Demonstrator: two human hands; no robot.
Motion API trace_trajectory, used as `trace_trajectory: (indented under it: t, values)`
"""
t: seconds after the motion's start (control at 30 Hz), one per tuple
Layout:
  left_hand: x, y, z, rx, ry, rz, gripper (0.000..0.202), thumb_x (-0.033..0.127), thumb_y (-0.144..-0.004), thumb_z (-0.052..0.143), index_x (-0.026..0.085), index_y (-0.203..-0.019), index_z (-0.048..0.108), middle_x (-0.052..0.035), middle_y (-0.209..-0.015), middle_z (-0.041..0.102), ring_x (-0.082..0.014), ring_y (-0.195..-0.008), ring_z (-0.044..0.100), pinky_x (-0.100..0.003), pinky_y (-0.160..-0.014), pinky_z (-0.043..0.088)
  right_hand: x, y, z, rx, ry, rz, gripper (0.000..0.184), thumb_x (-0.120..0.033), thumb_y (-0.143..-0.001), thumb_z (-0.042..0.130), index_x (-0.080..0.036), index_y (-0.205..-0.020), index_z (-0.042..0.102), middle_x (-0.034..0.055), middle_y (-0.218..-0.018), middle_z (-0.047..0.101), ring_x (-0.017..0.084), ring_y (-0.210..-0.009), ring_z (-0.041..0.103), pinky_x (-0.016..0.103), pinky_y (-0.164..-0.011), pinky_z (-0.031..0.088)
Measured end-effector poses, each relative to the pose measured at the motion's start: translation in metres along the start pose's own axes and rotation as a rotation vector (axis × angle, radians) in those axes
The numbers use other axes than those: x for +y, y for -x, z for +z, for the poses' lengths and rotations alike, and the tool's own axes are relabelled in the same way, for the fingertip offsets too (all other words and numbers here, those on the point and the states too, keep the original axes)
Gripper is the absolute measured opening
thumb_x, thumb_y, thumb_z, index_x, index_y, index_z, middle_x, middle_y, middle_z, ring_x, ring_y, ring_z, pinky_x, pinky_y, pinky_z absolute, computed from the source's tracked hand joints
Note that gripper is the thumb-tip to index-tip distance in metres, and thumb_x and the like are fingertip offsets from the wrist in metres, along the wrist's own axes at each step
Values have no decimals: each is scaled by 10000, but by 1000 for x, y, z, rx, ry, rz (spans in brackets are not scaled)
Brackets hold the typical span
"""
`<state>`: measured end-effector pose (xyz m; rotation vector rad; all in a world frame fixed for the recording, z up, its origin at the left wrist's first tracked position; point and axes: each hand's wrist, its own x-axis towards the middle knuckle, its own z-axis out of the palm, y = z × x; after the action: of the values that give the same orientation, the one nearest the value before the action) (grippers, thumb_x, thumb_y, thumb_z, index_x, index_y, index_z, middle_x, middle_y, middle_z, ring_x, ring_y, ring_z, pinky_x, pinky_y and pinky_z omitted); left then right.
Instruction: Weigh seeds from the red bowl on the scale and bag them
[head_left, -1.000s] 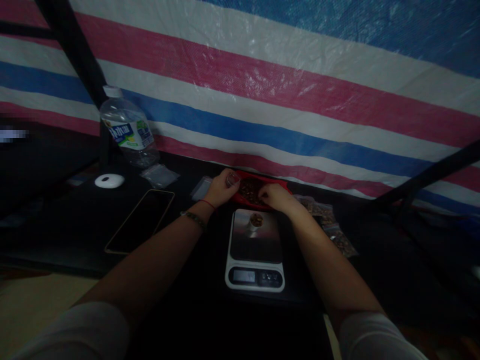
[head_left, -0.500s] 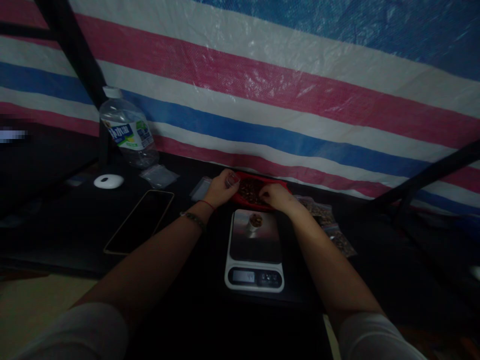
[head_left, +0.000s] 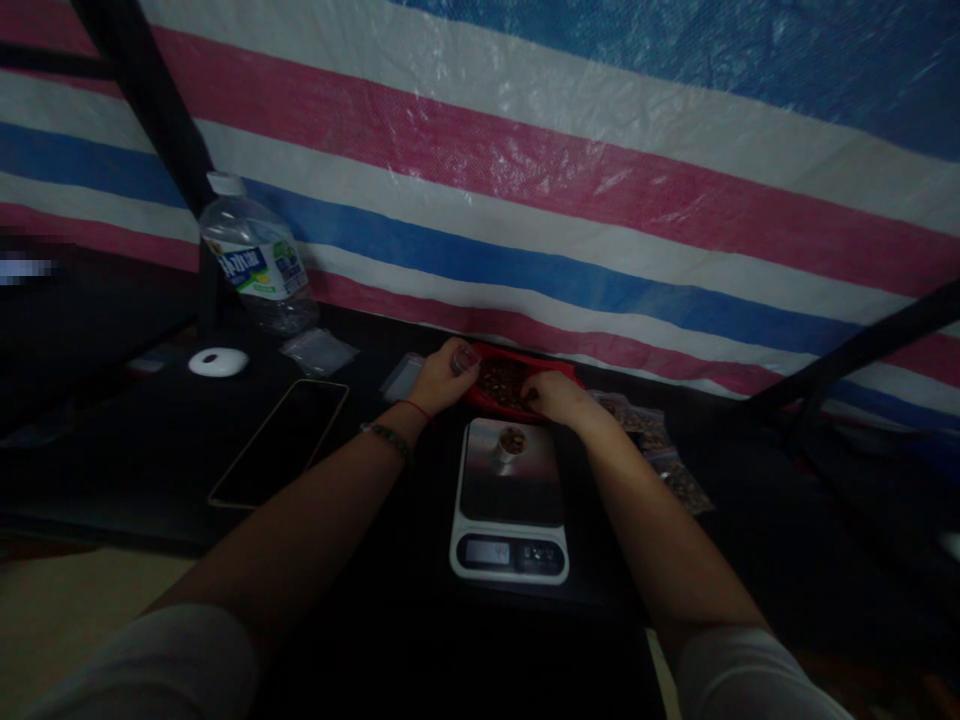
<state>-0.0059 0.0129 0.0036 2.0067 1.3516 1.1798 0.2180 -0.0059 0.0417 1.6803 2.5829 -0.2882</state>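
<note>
A red tray-like holder (head_left: 566, 376) at the back of the table is filled with small brown pieces (head_left: 501, 382). My left hand (head_left: 444, 374) is at its left side, fingers closed round a small clear container (head_left: 466, 359). From the right, my right hand (head_left: 556, 396) reaches into the brown pieces with its fingertips pinched together; whatever lies between them is hidden. In front of both hands is a white digital scale (head_left: 512, 500), its display lit. A small cup (head_left: 509, 451) holding brown pieces stands upright on its metal plate.
Clear zip bags of brown pieces (head_left: 679, 480) lie right of the scale. Leftward are flat clear bags (head_left: 319, 352), a phone (head_left: 281, 443), a white oval object (head_left: 217, 362) and a big plastic bottle (head_left: 259, 265). A striped tarp (head_left: 525, 200) hangs behind; dark frame bars slant at both sides.
My right hand has shifted very slightly among the brown pieces. The left hand, the scale and the cup on it look the same.
</note>
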Motion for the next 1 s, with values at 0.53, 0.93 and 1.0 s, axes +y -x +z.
trace_trajectory:
  t: [0.53,0.93,1.0]
  values:
    - [-4,-1,2,21,23,33,276,291,-773,583,183,-1023,539,-21,-858,648,-138,-736,597,-251,-680,469,-16,10,-23,177,-21,-75,256,-53,-742,565,-166,-904,728,81,-971,715,205,-941,632,293,-868,440]
    - [0,-1,0,23,26,50,235,296,-765,586,197,-975,548,-19,-853,648,-145,-730,603,-247,-661,458,-61,51,-57,-45,-433,-268,199,-147,-746,602,-191,-903,717,13,-879,715,138,-781,643,227,-699,464]
    - [-1,-1,0,17,34,57,234,299,-769,581,193,-975,546,-22,-852,646,-145,-726,599,-248,-656,457,-65,53,-57,-59,-447,-288,204,-152,-751,604,-189,-914,720,17,-889,716,136,-792,645,228,-709,467]
